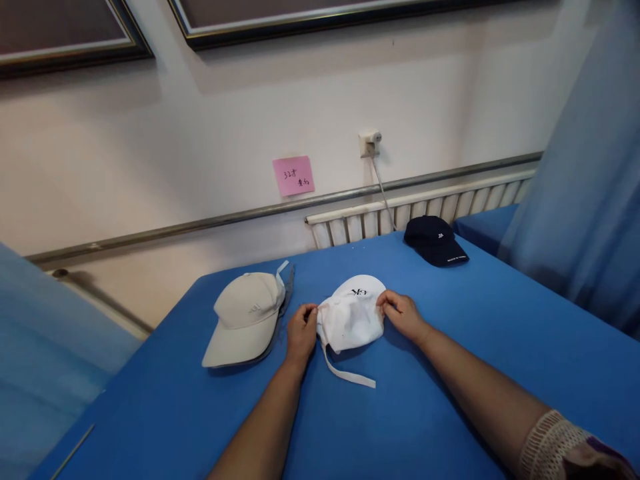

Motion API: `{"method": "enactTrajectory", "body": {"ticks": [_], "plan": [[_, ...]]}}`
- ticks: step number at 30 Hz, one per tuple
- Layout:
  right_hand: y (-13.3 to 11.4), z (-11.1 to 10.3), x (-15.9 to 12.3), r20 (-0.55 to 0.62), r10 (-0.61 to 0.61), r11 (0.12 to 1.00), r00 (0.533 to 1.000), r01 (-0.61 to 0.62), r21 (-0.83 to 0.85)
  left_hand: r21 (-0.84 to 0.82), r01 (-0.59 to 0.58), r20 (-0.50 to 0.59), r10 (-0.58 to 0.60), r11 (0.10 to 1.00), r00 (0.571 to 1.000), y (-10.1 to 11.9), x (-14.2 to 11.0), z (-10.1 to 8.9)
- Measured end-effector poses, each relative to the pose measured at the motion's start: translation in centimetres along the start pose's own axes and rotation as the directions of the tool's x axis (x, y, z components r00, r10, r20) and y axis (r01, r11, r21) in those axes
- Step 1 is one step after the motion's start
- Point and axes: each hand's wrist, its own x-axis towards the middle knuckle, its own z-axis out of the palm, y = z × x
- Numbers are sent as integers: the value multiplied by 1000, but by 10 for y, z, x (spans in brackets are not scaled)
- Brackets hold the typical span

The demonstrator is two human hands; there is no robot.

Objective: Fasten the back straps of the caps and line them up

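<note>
Between my hands a white baseball cap lies on the blue table, its brim with black lettering pointing away from me. A loose white strap trails from its back toward me. My left hand pinches the cap's left edge. At the right edge, near the brim, my right hand is closed on the fabric. To the left of my left hand sits a beige baseball cap, on top of a darker grey one that shows only along the edge. A black cap rests at the far right.
The blue table reaches back to a wall with a white radiator and a metal rail. A cord hangs from a socket. A pink note is on the wall. Blue curtains hang at both sides.
</note>
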Motion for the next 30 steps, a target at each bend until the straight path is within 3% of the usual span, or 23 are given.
{"method": "enactTrajectory", "body": {"ticks": [2, 5, 8, 11, 13, 15, 17, 19, 20, 25, 30], "plan": [[-6, -4, -1, 109, -69, 997, 992, 70, -13, 10, -28, -62, 29, 1000, 998, 3, -3, -1], [-20, -7, -6, 320, -194, 965, 927, 240, -111, 24, -113, -148, 115, 993, 982, 9, -11, -3], [-27, -4, -9, 374, -263, 916, 889, 352, -191, 25, -160, -154, 162, 987, 975, 18, -21, -4], [-24, -1, -7, 378, -295, 898, 877, 390, -203, 40, -204, -136, 207, 978, 969, 28, -34, -6], [-20, 0, -4, 343, -290, 916, 893, 363, -171, 68, -295, -127, 302, 953, 945, 37, -44, -9], [-18, 0, -1, 283, -267, 943, 921, 310, -119, 114, -445, -61, 453, 888, 889, 46, -54, -10], [-16, 1, 1, 223, -227, 968, 948, 246, -59, 155, -592, 103, 583, 791, 806, 55, -61, -10], [-14, 2, 1, 183, -163, 986, 970, 165, 5, 188, -668, 272, 615, 720, 740, 59, -63, -8], [-12, 4, 0, 176, -125, 992, 976, 120, 39, 209, -678, 331, 602, 704, 727, 60, -62, -7], [0, 11, -1, 193, -16, 992, 981, -8, 125, 280, -667, 450, 519, 691, 727, 49, -51, 1], [6, 14, -1, 180, 17, 992, 984, -39, 117, 289, -682, 439, 539, 672, 718, 42, -49, 2]]}}
